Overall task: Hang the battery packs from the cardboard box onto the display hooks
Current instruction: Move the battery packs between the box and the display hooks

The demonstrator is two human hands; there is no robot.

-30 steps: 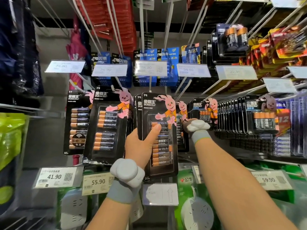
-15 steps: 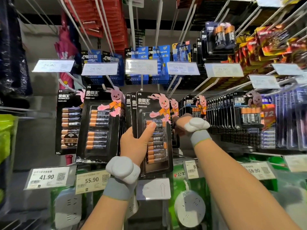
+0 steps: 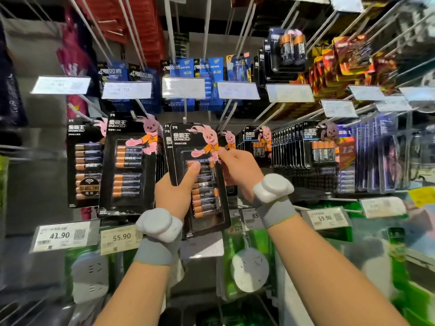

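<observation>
My left hand grips a small stack of black Duracell battery packs from the left side, thumb across the front blister. My right hand pinches the front pack's upper right edge by the pink bunny. The stack's top sits just under a white display hook in the middle row. More black battery packs hang on the hook to the left. The cardboard box is out of view.
Rows of black battery packs hang to the right, blue packs above. White price tags cap long hooks that jut toward me. Shelf labels such as 55.90 sit below, above green power-strip boxes.
My right hand came back from behind the hanging packs on the right and now pinches the front pack's upper edge. The stack in my left hand rose a little; the view shifted.
</observation>
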